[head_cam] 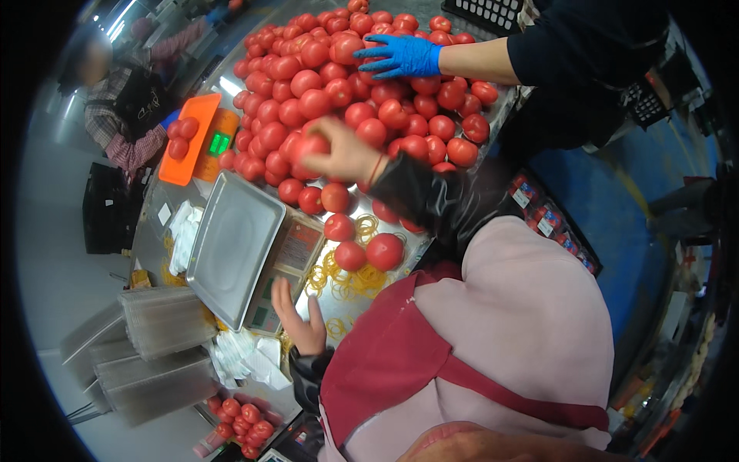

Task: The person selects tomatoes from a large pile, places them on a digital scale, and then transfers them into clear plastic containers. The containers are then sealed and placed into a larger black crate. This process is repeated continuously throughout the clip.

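My right hand [349, 153], blurred by motion, has its fingers curled around a red tomato [312, 150] at the near side of a large tomato heap [312, 75]. My left hand [301, 322] is held with fingers apart and nothing in it, by the display end of a weighing scale [294, 248]. On that scale sits a bare metal pan [234, 248]. Between my hands, a few loose tomatoes [385, 252] rest on the metal table [323, 297] beside scattered yellow rubber bands [366, 280].
Stacked clear plastic trays [164, 320] stand beyond the scale, near crumpled white plastic [245, 355]. A co-worker's blue-gloved hand [401, 56] lies on the heap. Another person [124, 98] is by an orange scale tray [190, 138] holding tomatoes. Packed tomatoes [545, 219] sit low at right.
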Tool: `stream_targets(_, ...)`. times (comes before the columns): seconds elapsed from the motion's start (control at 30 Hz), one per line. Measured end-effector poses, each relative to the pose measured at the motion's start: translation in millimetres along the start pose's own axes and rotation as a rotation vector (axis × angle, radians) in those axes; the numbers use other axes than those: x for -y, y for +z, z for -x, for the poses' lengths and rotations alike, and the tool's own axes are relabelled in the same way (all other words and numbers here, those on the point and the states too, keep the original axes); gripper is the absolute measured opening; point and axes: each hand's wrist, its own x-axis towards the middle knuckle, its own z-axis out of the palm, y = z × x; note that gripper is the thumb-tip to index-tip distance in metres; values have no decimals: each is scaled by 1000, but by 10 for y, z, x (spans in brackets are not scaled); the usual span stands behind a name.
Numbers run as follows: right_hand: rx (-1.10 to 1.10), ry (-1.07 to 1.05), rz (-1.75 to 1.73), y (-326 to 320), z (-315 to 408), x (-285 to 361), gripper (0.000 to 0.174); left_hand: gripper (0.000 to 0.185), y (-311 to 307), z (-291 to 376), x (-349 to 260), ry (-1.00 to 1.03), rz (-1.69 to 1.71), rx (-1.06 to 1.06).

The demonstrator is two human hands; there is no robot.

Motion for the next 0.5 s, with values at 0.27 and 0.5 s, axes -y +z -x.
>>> stream_targets(0.27, 447, 66, -57, -2, 772, 342, 28, 58, 35, -688, 194, 47, -113, -43)
stream_targets(0.5, 64, -340, 700, -607, 195, -216, 22, 47, -214, -799, 1518, -207, -340, -153)
